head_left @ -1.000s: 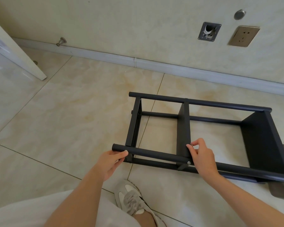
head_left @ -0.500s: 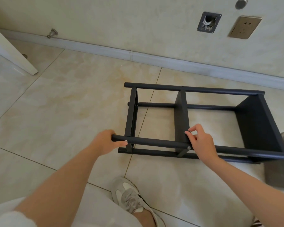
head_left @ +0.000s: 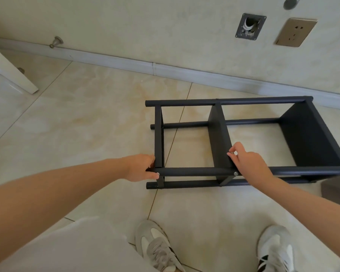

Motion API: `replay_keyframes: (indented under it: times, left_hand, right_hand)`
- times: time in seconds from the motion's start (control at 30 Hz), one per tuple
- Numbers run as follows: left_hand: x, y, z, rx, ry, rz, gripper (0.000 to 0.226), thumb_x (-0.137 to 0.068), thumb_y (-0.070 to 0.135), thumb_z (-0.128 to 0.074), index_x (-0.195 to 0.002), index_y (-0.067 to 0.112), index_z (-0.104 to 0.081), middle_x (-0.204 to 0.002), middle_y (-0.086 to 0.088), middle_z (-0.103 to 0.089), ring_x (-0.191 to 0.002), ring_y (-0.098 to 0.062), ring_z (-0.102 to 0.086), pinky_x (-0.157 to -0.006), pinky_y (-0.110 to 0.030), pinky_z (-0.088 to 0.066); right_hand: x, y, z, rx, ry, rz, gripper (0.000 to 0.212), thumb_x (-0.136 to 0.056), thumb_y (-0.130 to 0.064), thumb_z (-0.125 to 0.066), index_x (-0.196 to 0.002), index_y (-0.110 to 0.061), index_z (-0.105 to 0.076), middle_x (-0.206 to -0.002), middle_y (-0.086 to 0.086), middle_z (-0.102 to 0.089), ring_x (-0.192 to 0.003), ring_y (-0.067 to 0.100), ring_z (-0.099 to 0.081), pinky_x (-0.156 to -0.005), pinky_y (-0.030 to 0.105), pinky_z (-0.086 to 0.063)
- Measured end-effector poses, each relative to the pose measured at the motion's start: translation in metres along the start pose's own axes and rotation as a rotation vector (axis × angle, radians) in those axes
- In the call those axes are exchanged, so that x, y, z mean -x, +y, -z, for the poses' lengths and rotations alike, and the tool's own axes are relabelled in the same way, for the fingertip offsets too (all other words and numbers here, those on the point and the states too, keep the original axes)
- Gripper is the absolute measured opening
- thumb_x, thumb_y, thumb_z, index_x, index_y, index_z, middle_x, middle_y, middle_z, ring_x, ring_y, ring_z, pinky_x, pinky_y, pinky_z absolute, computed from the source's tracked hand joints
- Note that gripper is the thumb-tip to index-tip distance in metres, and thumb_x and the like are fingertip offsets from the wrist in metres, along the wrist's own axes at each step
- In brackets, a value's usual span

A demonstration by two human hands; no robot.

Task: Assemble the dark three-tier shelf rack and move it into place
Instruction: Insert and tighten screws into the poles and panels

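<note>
My left hand [head_left: 139, 167] is curled round the left end of the near upper tube [head_left: 194, 171], thumb tip showing just under it. My right hand [head_left: 251, 163] is bunched, its thumb and forefinger pinching what looks like a small silvery fastener [head_left: 232, 153] against the near edge of the middle shelf panel [head_left: 218, 138]. I cannot tell whether it is a screw or a nut. A silver screw head [head_left: 236, 173] already sits in the tube just below that hand, where the panel meets it. The shelf rack [head_left: 243, 101] lies on its side on the floor [head_left: 86, 124], directly ahead of both hands. Its long axis runs left to right across my view, roughly parallel to the baseboard [head_left: 204, 73]. The left hand sits at the rack's left end and the right hand near its middle, so the far right end panel [head_left: 310, 138] is beyond easy reach of either. I judge the right hand has the fastening work while the left steadies the frame. The four tubes are round, matte dark metal with capped ends, and the three panels are flat, thin, dull sheets. The floor is glossy cream tile with thin grout lines, likely slippery under the tubes. Beyond it stands a pale mottled wall [head_left: 165, 26] with a bronze socket [head_left: 295, 32].
</note>
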State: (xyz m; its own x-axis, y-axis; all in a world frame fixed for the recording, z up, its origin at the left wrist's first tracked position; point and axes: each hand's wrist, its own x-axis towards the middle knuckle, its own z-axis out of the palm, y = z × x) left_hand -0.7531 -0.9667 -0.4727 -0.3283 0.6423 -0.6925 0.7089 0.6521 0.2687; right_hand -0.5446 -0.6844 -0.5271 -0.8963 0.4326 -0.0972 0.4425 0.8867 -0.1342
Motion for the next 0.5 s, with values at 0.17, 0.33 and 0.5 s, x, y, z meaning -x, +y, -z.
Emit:
replay_keyframes:
  times: [0.17, 0.33, 0.5]
  left_hand:
    - [-0.005, -0.001, -0.018, 0.177, 0.097, -0.033, 0.024, -0.101, 0.048, -0.053, -0.102, 0.025, -0.045, -0.091, 0.005, -0.054, -0.076, -0.009, -0.052, -0.064, -0.023, -0.038]
    - [-0.006, -0.002, -0.028, 0.171, 0.162, -0.053, 0.023, -0.102, 0.052, -0.046, -0.107, 0.032, -0.036, -0.081, 0.013, -0.056, -0.064, -0.006, -0.053, -0.056, -0.017, -0.037]
    - [-0.007, -0.005, -0.035, 0.079, 0.286, -0.076, 0.023, -0.100, 0.058, -0.043, -0.105, 0.038, -0.034, -0.075, 0.014, -0.056, -0.067, -0.008, -0.053, -0.057, -0.017, -0.034]
  right_hand:
    - [-0.028, 0.009, 0.028, 0.388, 0.050, 0.354, 0.041, -0.076, -0.022, -0.084, -0.093, -0.005, -0.051, -0.041, -0.006, -0.019, -0.033, 0.008, -0.005, -0.038, 0.015, -0.010]
    - [-0.066, 0.002, 0.055, 0.404, 0.136, 0.545, 0.031, -0.088, -0.030, -0.072, -0.087, -0.008, -0.051, -0.042, -0.004, -0.029, -0.032, 0.014, -0.019, -0.036, 0.020, -0.022]
    - [-0.095, -0.033, 0.066, 0.268, -0.026, 0.688, 0.025, -0.098, -0.046, -0.047, -0.089, -0.025, -0.036, -0.066, -0.010, -0.044, -0.053, 0.006, -0.041, -0.046, 0.018, -0.031]
